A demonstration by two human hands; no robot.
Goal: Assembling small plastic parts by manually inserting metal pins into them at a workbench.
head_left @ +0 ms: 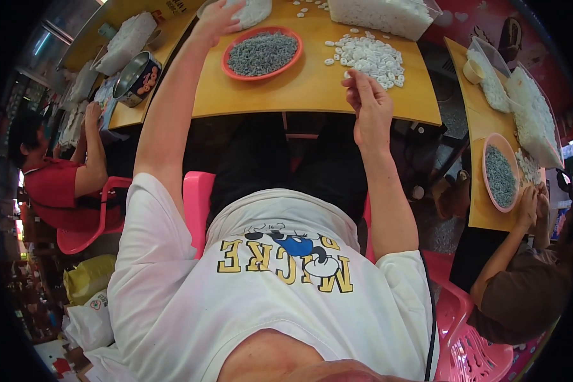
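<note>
My left hand (219,21) reaches to the far left of the yellow table, fingers stretched out and apart, beside a heap of white pieces (251,11) at the picture's top edge. My right hand (370,107) is raised over the table's near edge with thumb and fingers pinched together. What sits in that pinch is too small to make out. Just beyond it lies a loose pile of small white oval pieces (370,56). Between my hands stands an orange-rimmed bowl (228,69) filled with small grey-green bits.
A clear bin (434,11) of white pieces stands at the back right. To the left, a person in red (63,184) works near a metal tin (134,83). At the right table, another person (522,286) sits by a pink bowl (490,190). Pink chairs (197,204) surround me.
</note>
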